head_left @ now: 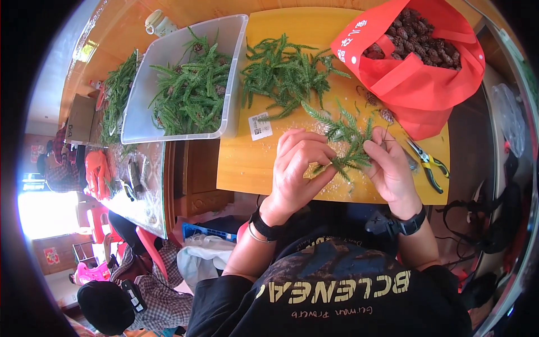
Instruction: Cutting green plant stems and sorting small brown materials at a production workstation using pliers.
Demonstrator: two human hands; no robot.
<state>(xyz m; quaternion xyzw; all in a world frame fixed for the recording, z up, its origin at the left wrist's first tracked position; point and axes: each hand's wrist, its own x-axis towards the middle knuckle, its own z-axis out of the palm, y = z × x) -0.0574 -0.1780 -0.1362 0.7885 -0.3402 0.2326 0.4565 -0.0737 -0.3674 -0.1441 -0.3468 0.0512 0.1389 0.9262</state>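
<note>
Above the front part of the yellow tabletop [247,168], a green artificial pine sprig [345,135] is held between both hands. My left hand [303,163] pinches its lower left tips with thumb and forefinger. On the other side, my right hand [390,171] is closed on the sprig's right side, and a thin dark wire sticks up by its fingers. Pliers [431,165] with yellow and black handles lie just right of my right hand. Behind the sprig, a small pine cone [387,115] rests near the red bag. Whether a cone is within the sprig, I cannot tell.
A red bag [432,104] full of pine cones [415,42] stands at the back right. Loose green sprigs [286,76] lie mid-table beside a clear plastic tub [227,121] of sprigs. A white label [260,126] and white crumbs dot the table. Another person [129,306] sits at lower left.
</note>
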